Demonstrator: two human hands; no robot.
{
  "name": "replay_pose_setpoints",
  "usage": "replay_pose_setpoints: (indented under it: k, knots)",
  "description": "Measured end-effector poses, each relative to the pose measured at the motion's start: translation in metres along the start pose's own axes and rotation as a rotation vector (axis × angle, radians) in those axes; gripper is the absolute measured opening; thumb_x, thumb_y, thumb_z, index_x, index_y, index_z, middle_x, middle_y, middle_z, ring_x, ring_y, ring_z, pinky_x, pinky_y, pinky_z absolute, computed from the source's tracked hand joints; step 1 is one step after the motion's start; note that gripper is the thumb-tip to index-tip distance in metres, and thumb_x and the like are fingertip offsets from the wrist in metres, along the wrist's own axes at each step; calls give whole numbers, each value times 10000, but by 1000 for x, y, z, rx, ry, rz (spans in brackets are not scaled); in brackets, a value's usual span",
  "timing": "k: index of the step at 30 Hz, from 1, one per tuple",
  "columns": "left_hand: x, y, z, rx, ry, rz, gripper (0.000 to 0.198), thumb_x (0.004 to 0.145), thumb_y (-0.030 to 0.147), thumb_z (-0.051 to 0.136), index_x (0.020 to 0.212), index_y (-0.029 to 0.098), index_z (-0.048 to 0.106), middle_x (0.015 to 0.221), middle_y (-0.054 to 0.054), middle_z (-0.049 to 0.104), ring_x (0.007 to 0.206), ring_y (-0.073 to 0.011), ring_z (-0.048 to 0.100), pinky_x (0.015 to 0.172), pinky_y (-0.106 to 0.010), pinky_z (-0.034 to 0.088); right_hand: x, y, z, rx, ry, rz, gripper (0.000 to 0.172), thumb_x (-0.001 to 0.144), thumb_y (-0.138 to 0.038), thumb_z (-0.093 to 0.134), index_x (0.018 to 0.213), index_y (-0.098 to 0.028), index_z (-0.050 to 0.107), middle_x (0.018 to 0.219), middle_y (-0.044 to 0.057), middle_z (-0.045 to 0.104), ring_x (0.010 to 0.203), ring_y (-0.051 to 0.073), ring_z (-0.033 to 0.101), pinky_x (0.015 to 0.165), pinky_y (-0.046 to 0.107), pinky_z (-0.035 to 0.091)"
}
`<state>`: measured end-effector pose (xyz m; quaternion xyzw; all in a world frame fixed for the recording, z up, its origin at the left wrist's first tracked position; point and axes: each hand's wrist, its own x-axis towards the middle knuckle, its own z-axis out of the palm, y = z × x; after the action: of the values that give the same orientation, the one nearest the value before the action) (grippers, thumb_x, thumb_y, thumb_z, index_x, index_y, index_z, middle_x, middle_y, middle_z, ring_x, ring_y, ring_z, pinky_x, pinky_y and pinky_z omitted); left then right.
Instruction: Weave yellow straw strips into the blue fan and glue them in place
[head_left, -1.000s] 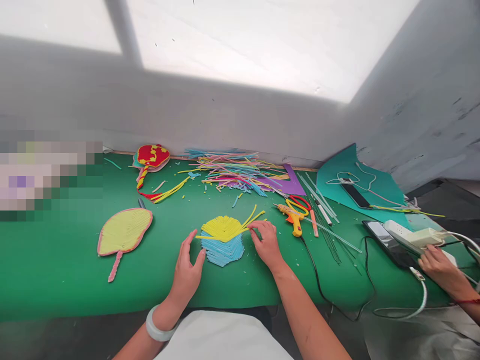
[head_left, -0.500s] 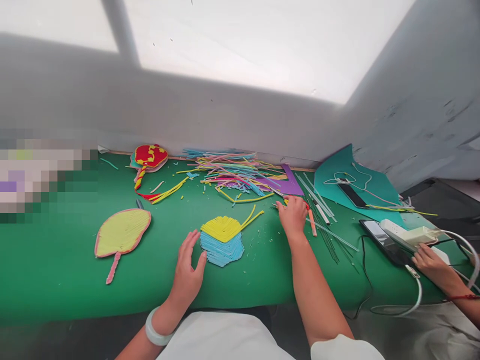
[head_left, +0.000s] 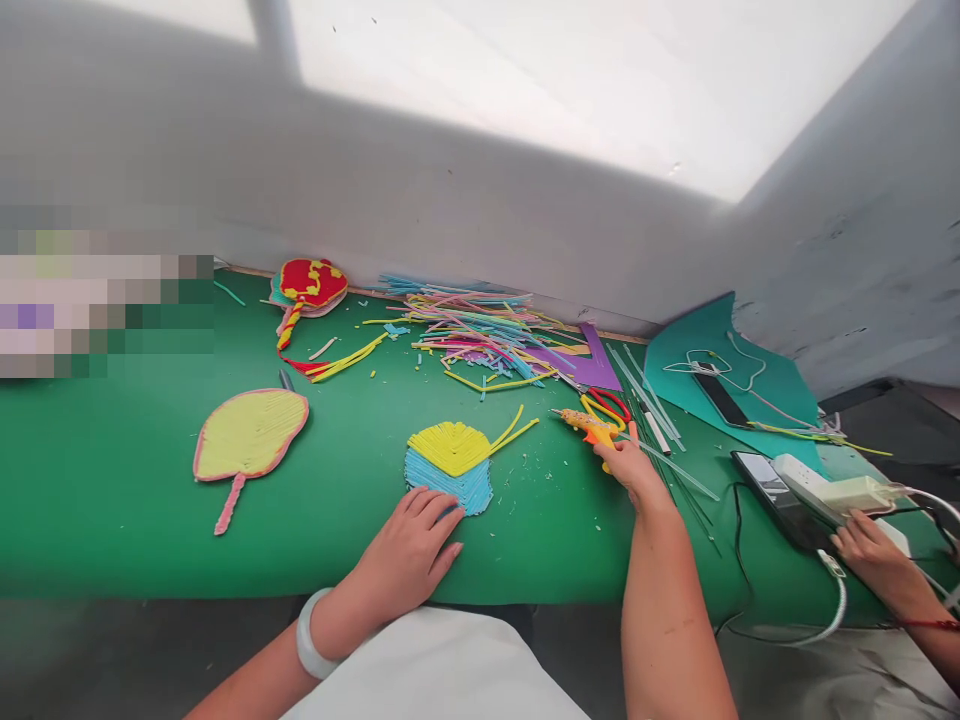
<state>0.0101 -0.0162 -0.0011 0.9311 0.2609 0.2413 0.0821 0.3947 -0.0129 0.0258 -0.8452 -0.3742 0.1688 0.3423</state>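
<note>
My left hand point(head_left: 414, 548) lies with fingers outstretched over the lower left edge of a fan-shaped craft piece. Its upper part is a panel of yellow strips point(head_left: 448, 446), with two loose yellow ends pointing right; the lower part is a panel of blue strips point(head_left: 474, 490). To the right, my right hand point(head_left: 636, 472) is closed around the handle of a yellow-orange glue gun point(head_left: 585, 422), whose tip points left. Just behind the gun lie scissors point(head_left: 619, 404) with red and yellow handles.
A yellow leaf-shaped fan point(head_left: 251, 435) lies at left, a red-yellow fan point(head_left: 313, 285) behind it. Coloured strips point(head_left: 480, 325) are heaped by the wall. At right are a phone point(head_left: 772, 495), a power strip point(head_left: 802, 475), cables and another person's hand point(head_left: 862, 545).
My right hand has lifted the glue gun and drawn back toward me. My left hand has moved from beside the blue and yellow piece onto its lower edge. The view has shifted slightly.
</note>
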Motion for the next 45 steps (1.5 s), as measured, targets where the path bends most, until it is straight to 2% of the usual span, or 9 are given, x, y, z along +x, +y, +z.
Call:
replay_pose_setpoints:
  k: [7,9,12,17,22,29,34,38,45]
  knots:
    - [-10,1,-1,24,12,39,372,934,240,574,1289,129,572,1258,-136,640,1169,-288,585,1020,-500,488,-58,-30,-14,506,-212,10,593,762,-424,727,1279,-228,514,1285,119,652,920,224,714,651,289,564]
    - [-11,1,-1,30,16,53,377,940,278,579,1284,126,574,1269,-140,641,1176,-290,588,1030,-501,480,-83,-44,-13,572,-242,-42,602,718,-454,804,1216,-229,552,1281,107,654,852,185,679,597,253,525]
    - [-10,1,-2,21,5,54,407,941,361,593,1275,128,581,1275,-140,645,1167,-292,598,1032,-501,475,-116,-66,-4,581,-405,40,545,745,-613,748,1039,-171,626,980,97,721,564,106,533,501,256,463]
    - [-10,1,-1,-13,-21,25,412,937,395,606,1241,118,596,1268,-140,652,1178,-301,596,1050,-509,450,-146,-92,25,492,-518,84,601,777,-715,650,1002,-158,651,831,73,690,550,120,526,503,271,464]
    - [-10,1,0,-55,-11,16,428,930,408,617,1237,110,595,1247,-134,665,1186,-290,591,1079,-500,413,-158,-100,48,216,-404,15,559,790,-683,657,975,-155,671,833,95,720,651,170,605,615,297,512]
    - [-8,0,2,-52,12,13,359,940,347,607,1196,95,619,1184,-131,692,1137,-278,617,1067,-482,424,-159,-107,69,232,-583,-82,525,890,-616,576,1136,-161,668,866,90,712,635,165,606,569,280,517]
    - [-7,0,0,-84,103,11,293,960,238,553,1180,60,626,1182,-145,694,1125,-260,633,1068,-444,461,-159,-120,85,197,-604,-117,565,877,-668,547,1015,-142,699,747,70,655,573,154,557,522,269,492]
    - [-7,-1,-1,-98,170,-9,251,955,176,537,1129,34,648,1083,-150,718,1090,-253,653,1064,-431,488,-157,-131,95,106,-615,-178,654,889,-699,484,1113,-123,698,640,37,596,510,153,503,481,273,452]
    - [-7,-2,1,-77,198,-11,203,956,172,536,1021,51,685,1052,-148,737,1012,-243,680,990,-412,559,-154,-131,104,10,-544,-220,628,916,-682,445,1153,-155,692,729,90,681,666,232,632,578,322,508]
